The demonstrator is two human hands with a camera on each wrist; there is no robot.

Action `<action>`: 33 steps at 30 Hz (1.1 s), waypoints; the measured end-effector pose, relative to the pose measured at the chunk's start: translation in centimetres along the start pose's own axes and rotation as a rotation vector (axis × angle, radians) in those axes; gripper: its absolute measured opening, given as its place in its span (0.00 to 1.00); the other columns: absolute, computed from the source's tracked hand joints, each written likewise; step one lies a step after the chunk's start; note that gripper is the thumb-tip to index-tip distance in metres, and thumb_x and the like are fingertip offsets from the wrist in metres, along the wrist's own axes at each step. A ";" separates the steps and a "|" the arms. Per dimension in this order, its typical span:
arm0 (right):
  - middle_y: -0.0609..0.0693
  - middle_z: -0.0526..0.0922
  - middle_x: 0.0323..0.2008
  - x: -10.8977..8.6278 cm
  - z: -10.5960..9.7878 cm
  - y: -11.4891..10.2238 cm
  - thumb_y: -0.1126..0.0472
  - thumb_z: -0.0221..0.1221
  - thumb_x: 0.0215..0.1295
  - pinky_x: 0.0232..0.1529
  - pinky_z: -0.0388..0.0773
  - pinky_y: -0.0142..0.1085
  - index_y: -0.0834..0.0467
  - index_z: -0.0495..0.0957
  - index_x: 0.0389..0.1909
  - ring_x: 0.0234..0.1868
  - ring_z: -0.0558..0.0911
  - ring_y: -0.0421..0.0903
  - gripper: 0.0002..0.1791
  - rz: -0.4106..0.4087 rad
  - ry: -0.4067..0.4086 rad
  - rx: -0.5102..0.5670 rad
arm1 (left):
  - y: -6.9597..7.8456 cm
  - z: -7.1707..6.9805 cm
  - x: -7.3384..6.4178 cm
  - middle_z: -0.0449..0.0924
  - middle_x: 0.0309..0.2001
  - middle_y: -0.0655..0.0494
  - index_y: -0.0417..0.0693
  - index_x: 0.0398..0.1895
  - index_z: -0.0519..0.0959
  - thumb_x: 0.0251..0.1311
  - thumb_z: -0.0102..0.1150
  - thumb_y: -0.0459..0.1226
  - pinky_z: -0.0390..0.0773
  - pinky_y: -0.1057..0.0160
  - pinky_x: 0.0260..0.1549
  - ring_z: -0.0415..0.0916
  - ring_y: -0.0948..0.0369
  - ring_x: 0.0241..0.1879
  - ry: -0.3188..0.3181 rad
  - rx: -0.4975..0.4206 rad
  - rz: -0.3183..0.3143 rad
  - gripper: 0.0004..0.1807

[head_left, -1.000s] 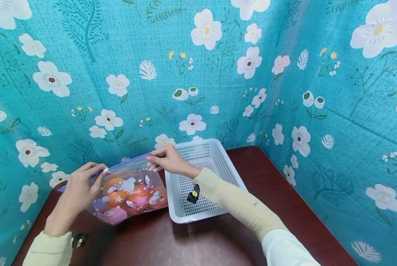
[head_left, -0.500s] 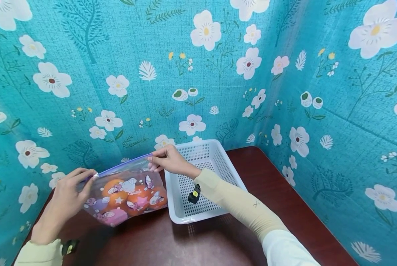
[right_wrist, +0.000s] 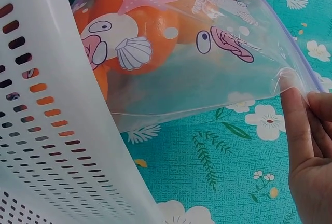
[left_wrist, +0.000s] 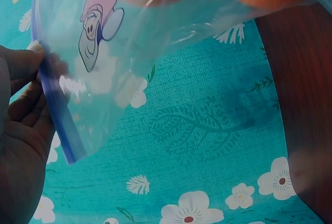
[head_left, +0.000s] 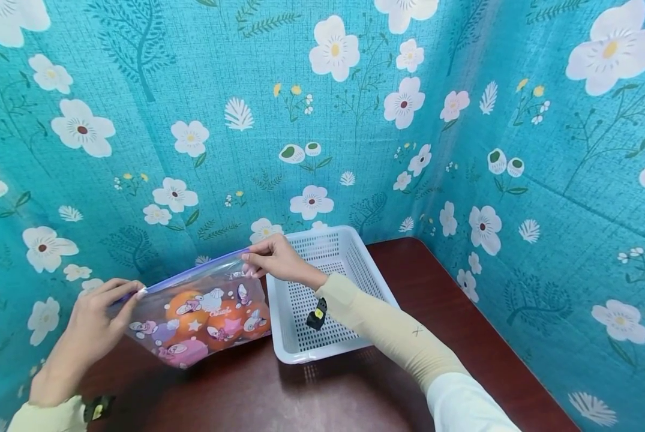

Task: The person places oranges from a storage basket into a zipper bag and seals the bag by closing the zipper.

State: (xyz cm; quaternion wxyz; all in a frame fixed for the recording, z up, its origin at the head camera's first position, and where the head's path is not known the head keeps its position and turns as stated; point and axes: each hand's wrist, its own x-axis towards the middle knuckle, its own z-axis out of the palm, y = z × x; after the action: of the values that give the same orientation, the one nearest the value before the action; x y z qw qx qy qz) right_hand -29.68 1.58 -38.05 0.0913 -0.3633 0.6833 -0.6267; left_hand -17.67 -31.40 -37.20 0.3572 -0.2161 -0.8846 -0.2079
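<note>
A clear zip bag (head_left: 214, 281) printed with cartoon figures, shells and stars leans on the table at the left, its purple zip strip (head_left: 192, 271) along the top. Several oranges (head_left: 188, 327) sit in its lower part, partly behind the print. My left hand (head_left: 92, 324) pinches the strip near its left end; a small white piece shows at the fingertips. At the other end, my right hand (head_left: 279, 259) pinches the bag's upper right corner, its fingers under the film in the right wrist view. The left wrist view shows the strip's end (left_wrist: 71, 154) sticking out past my left fingers.
A white slotted plastic basket (head_left: 300, 356) stands just right of the bag, beneath my right forearm. The dark red-brown table (head_left: 300, 396) ends against a teal flowered cloth (head_left: 279, 198) at the back and right.
My left hand has slid left and slightly down along the zip strip to near its left end, with the white piece at its fingertips. The right hand stays at its corner.
</note>
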 end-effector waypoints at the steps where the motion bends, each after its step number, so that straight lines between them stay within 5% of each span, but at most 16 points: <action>1: 0.64 0.88 0.32 0.0 0.0 0.0 0.69 0.56 0.74 0.35 0.87 0.44 0.73 0.83 0.51 0.26 0.87 0.40 0.13 0.006 0.002 0.002 | 0.0 -0.1 -0.1 0.85 0.36 0.43 0.34 0.40 0.85 0.45 0.73 0.20 0.57 0.91 0.48 0.81 0.44 0.34 -0.004 0.005 -0.010 0.16; 7: 0.65 0.88 0.33 0.0 0.3 0.1 0.68 0.56 0.74 0.36 0.88 0.45 0.73 0.83 0.51 0.27 0.87 0.39 0.13 0.022 0.015 0.004 | -0.4 -0.9 -0.5 0.85 0.36 0.43 0.34 0.40 0.85 0.48 0.72 0.21 0.57 0.92 0.46 0.79 0.54 0.35 -0.008 0.025 -0.040 0.14; 14: 0.65 0.88 0.34 -0.3 -0.2 0.4 0.68 0.56 0.74 0.35 0.87 0.44 0.73 0.83 0.51 0.27 0.87 0.39 0.13 0.013 0.020 0.006 | -0.6 -1.2 -0.5 0.85 0.36 0.42 0.34 0.39 0.86 0.47 0.72 0.20 0.64 0.92 0.36 0.66 0.86 0.38 -0.010 0.011 -0.045 0.14; 20: 0.66 0.88 0.34 -0.6 -0.3 0.3 0.68 0.56 0.74 0.36 0.88 0.44 0.73 0.83 0.50 0.27 0.87 0.39 0.13 0.029 0.030 -0.007 | -0.8 -1.5 -0.9 0.84 0.38 0.40 0.33 0.41 0.85 0.51 0.71 0.21 0.63 0.92 0.36 0.61 0.91 0.40 -0.032 -0.007 -0.087 0.13; 28: 0.66 0.88 0.34 -0.8 -0.7 0.5 0.68 0.56 0.74 0.36 0.88 0.45 0.73 0.83 0.50 0.27 0.87 0.38 0.13 0.016 0.042 -0.005 | -1.6 -1.8 -1.4 0.83 0.39 0.40 0.30 0.41 0.85 0.53 0.68 0.20 0.65 0.91 0.43 0.63 0.93 0.43 0.043 -0.070 -0.081 0.11; 30: 0.66 0.88 0.34 -0.9 -0.8 0.6 0.68 0.56 0.74 0.36 0.88 0.45 0.73 0.83 0.50 0.27 0.87 0.38 0.13 0.019 0.046 -0.001 | -2.0 -1.9 -1.6 0.84 0.41 0.45 0.29 0.43 0.85 0.55 0.68 0.21 0.63 0.91 0.46 0.64 0.92 0.46 0.061 -0.084 -0.097 0.12; 33: 0.65 0.88 0.34 -1.0 -0.9 0.7 0.68 0.56 0.74 0.36 0.88 0.46 0.73 0.83 0.50 0.28 0.87 0.39 0.13 0.029 0.052 0.005 | -2.6 -2.1 -2.1 0.82 0.45 0.72 0.30 0.43 0.85 0.56 0.68 0.22 0.63 0.91 0.44 0.65 0.92 0.45 0.087 -0.083 -0.121 0.11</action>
State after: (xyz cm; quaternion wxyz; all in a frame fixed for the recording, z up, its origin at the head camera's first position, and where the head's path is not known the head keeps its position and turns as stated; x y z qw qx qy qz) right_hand -29.70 2.86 -38.89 0.0837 -0.3368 0.6892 -0.6360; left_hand -16.55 -35.10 -37.86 0.3727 -0.1679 -0.8703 -0.2748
